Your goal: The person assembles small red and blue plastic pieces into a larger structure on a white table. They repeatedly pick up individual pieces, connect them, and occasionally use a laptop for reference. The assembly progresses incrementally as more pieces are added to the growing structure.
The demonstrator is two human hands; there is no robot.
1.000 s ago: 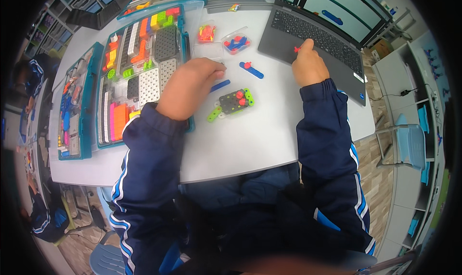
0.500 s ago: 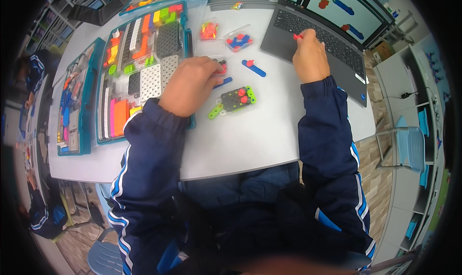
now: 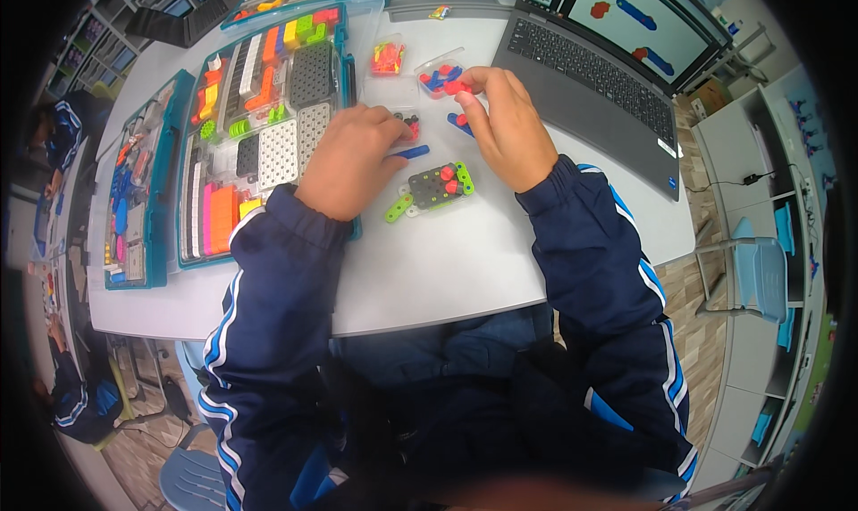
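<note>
My left hand (image 3: 344, 163) is closed on one end of a blue building beam (image 3: 412, 152), which sticks out to the right from its fingertips. Just beyond those fingers lies a small clear box with red and dark pieces (image 3: 411, 127). My right hand (image 3: 512, 134) pinches a small red connector piece (image 3: 457, 88), close to a clear box of blue and red parts (image 3: 438, 79). Partly hidden behind its thumb is another blue beam with a red piece on it (image 3: 459, 123). In front lies a dark grey plate assembly (image 3: 433, 187) with green beams and red pegs.
On the left stand two teal-edged cases of sorted building pieces (image 3: 234, 145) (image 3: 134, 198). A laptop (image 3: 590, 91) at the right displays pictures of red and blue parts. A small box of red and yellow pieces (image 3: 388, 59) is farther back. A blue chair (image 3: 760, 261) stands beyond the table.
My right hand has moved left from over the laptop to the parts box, carrying the red connector piece. The blue beam at my left hand has turned slightly.
</note>
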